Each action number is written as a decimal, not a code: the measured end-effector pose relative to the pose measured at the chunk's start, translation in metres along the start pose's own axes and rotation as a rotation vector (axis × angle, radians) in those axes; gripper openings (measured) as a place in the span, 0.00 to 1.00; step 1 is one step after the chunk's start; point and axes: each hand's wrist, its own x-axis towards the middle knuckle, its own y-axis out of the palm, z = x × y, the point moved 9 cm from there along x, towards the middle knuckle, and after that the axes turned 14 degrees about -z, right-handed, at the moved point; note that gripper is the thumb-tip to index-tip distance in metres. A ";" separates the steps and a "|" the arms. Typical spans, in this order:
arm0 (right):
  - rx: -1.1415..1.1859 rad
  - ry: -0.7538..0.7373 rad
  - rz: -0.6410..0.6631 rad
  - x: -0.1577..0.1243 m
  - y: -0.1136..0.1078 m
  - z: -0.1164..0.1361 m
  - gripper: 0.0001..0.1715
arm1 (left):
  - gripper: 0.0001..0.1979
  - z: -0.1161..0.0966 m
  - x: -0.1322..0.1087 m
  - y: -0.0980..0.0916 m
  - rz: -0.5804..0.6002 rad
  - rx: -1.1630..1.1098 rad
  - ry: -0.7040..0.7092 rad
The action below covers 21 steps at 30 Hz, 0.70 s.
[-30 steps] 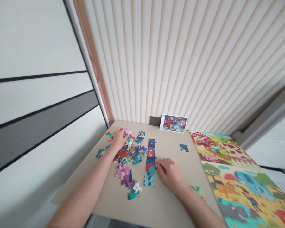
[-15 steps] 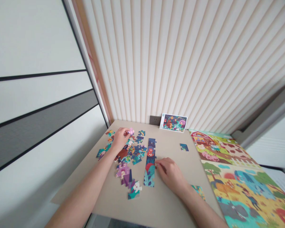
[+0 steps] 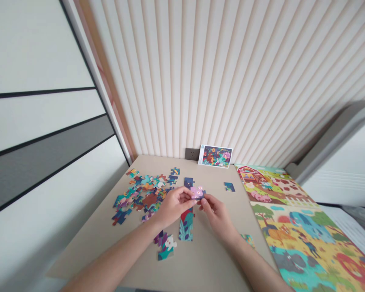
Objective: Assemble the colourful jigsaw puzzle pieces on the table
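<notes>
Between both hands is a pink-purple puzzle piece [image 3: 197, 191], raised over the table. My left hand [image 3: 177, 202] pinches its left side, and the fingertips of my right hand [image 3: 215, 209] close on its right side. Beneath them lies a joined column of puzzle pieces [image 3: 186, 227], a dark blue and red strip partly covered by my hands. Left of it spreads a heap of loose puzzle pieces [image 3: 149, 198]. A piece with a white animal [image 3: 168, 244] rests nearer the front, by my left forearm.
A picture card [image 3: 215, 156] leans on the ribbed wall beside a dark socket [image 3: 192, 153]. One blue piece [image 3: 230, 187] lies alone at right. Another piece [image 3: 248, 240] is partly behind my right forearm. Two finished puzzles, farm [image 3: 270, 184] and safari [image 3: 307, 239], occupy the right side.
My left hand has brought the pink-purple piece from above the heap rightward to the column. My right hand has moved up from beside the column and now grips the piece too.
</notes>
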 end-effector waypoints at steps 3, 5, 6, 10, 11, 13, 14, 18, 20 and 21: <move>0.073 0.041 -0.029 0.006 -0.006 -0.003 0.26 | 0.09 -0.008 -0.008 0.008 0.081 0.072 0.028; 0.099 0.062 -0.053 0.009 -0.011 -0.005 0.27 | 0.08 -0.015 -0.012 0.010 0.135 0.158 0.089; 0.116 0.074 -0.066 0.010 -0.013 -0.007 0.28 | 0.09 -0.019 -0.014 0.011 0.155 0.203 0.131; 0.121 0.091 -0.138 0.010 -0.018 -0.019 0.28 | 0.08 -0.026 -0.016 0.005 0.116 0.393 0.262; 0.086 0.080 -0.145 0.010 -0.019 -0.022 0.27 | 0.10 -0.026 -0.016 0.003 0.092 0.432 0.279; 0.005 0.041 -0.133 0.008 -0.016 -0.023 0.25 | 0.19 -0.023 -0.016 0.002 0.073 0.483 0.303; -0.028 0.015 -0.115 0.007 -0.014 -0.021 0.24 | 0.23 -0.022 -0.016 0.002 0.077 0.497 0.315; -0.094 -0.086 -0.063 0.005 -0.010 -0.009 0.22 | 0.28 -0.016 -0.018 0.006 0.113 0.542 0.358; -0.113 -0.109 -0.055 0.004 -0.010 -0.005 0.22 | 0.26 -0.014 -0.018 0.005 0.111 0.565 0.370; -0.122 -0.114 -0.055 0.004 -0.010 -0.005 0.23 | 0.25 -0.014 -0.018 0.004 0.106 0.577 0.373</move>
